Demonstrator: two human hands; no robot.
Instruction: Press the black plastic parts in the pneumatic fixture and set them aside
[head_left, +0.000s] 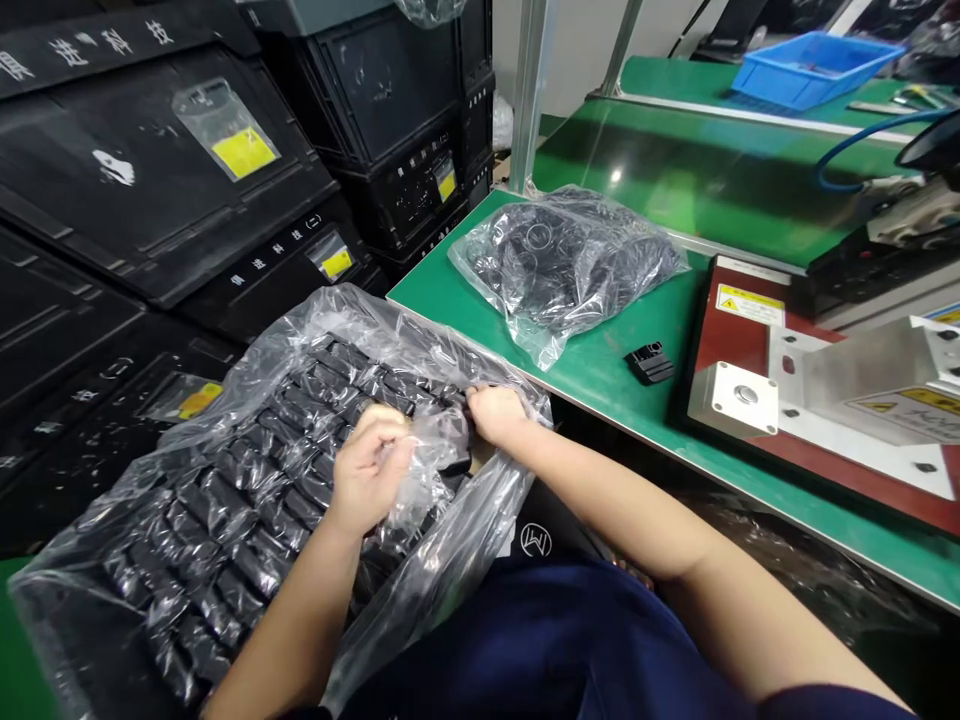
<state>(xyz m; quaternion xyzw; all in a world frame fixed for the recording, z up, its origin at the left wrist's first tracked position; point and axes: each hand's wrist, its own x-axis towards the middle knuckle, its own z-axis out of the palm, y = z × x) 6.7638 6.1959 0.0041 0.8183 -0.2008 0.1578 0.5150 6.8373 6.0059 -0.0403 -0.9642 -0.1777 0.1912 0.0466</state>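
A large box lined with clear plastic sheet (pixel 457 560) stands in front of me, holding rows of black parts in clear bags (pixel 247 500). Above these parts my left hand (pixel 371 465) is closed, thumb and fingers pinching a small clear plastic bag (pixel 424 465). My right hand (pixel 496 412) reaches into the box's right corner, its fingers curled beside a dark piece at the bag's edge. What those fingertips grip is hidden.
Right of the box is a green workbench (pixel 600 375) with a bag of black parts (pixel 570 255), one loose black part (pixel 649 362) and a red-based machine (pixel 825 400). Black crates (pixel 150 170) are stacked at left. A blue bin (pixel 814 70) sits farther back.
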